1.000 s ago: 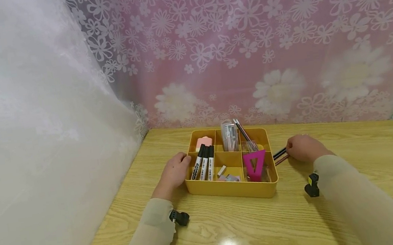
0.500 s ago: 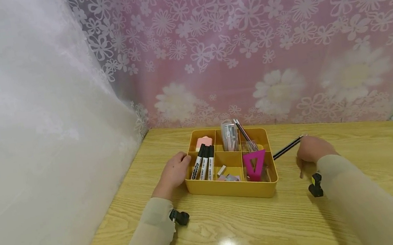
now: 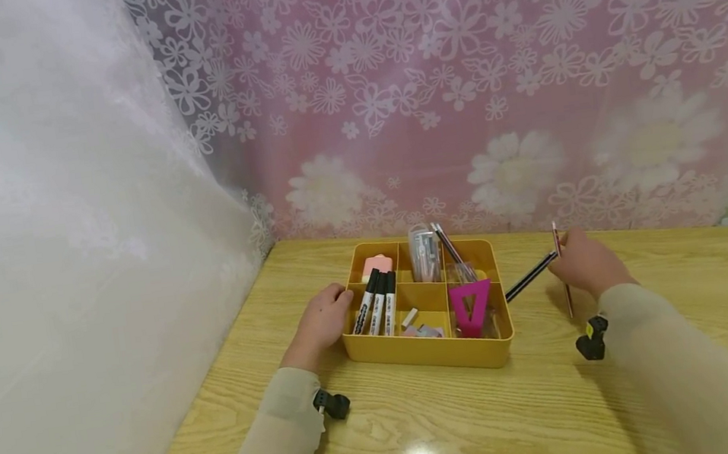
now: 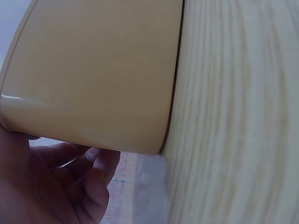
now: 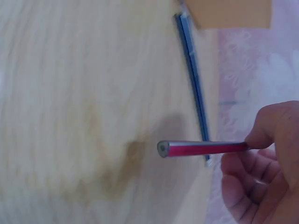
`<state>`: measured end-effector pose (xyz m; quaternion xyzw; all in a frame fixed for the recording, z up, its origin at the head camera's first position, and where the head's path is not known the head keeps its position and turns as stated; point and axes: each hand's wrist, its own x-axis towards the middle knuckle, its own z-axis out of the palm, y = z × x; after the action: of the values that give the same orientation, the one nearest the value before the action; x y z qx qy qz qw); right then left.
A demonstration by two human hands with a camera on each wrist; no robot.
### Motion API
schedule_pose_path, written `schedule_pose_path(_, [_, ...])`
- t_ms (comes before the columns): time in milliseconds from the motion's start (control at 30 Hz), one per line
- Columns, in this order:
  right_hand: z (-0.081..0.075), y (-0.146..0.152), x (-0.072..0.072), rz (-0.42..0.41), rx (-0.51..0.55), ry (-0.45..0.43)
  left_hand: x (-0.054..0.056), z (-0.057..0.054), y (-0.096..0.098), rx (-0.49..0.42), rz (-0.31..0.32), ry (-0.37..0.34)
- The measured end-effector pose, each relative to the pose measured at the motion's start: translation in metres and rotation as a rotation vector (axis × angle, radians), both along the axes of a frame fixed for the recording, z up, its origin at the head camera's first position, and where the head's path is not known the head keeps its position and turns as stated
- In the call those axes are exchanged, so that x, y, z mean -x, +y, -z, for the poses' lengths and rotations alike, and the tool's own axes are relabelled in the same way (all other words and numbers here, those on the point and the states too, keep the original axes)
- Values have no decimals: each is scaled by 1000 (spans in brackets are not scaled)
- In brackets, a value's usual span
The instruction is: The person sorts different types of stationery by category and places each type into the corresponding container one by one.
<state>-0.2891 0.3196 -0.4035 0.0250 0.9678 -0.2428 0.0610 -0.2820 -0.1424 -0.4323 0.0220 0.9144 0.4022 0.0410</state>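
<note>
A yellow divided organizer box [image 3: 429, 356] stands on the table; my left hand [image 3: 324, 316] holds its left side at the rim. In the left wrist view, the fingers [image 4: 96, 184] of that hand curl beside the box's outer wall [image 4: 93, 70]. To the right of the box, my right hand [image 3: 590, 262] pinches a red pencil [image 3: 568, 300] between thumb and finger. Its flat end with the lead core faces the right wrist camera. Dark pencils [image 3: 531, 276] lie on the table between the box and this hand, one end near the box's right side.
Inside the box are black-capped markers [image 3: 375, 310], a pink case [image 3: 377, 264], a clear case [image 3: 424, 253], upright pencils [image 3: 451, 246], small erasers [image 3: 410, 318] and a magenta set square [image 3: 471, 306]. A flowered curtain [image 3: 389, 101] hangs behind the wooden table [image 3: 366, 449].
My right hand has moved right, away from the box, separating the red pencil from the dark ones and turning it from slanted to nearly upright in the head view. The left hand stays put.
</note>
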Motion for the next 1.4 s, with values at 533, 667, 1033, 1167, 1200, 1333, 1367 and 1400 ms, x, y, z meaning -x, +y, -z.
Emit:
schedule_pose_path(533, [-48,-67,3,-53,175,348,0,0,-1,-5,-3,-8])
schedule_pose_path(667, [-56,-80,3,-56,227,403,0,0,0,-12,-4,-8])
schedule_pose_path(1033, [-53,-101,8,-107,245,368,0,0,-2,3,4,3])
schedule_pose_path(1167, [-46,-101,10,-110,229,332,0,0,-2,-2,8,1])
schedule_pose_path(1200, [-44,-100,10,-112,223,332,0,0,-2,-4,10,1])
schedule_pose_path(1333, [-39,-93,11,-117,212,326,0,0,-2,-16,14,-3])
schedule_pose_path(1367, [-38,-91,11,-114,205,322,0,0,-2,-17,14,-4])
schedule_pose_path(1400, [-37,-89,11,-110,199,319,1,0,-2,-19,14,-4])
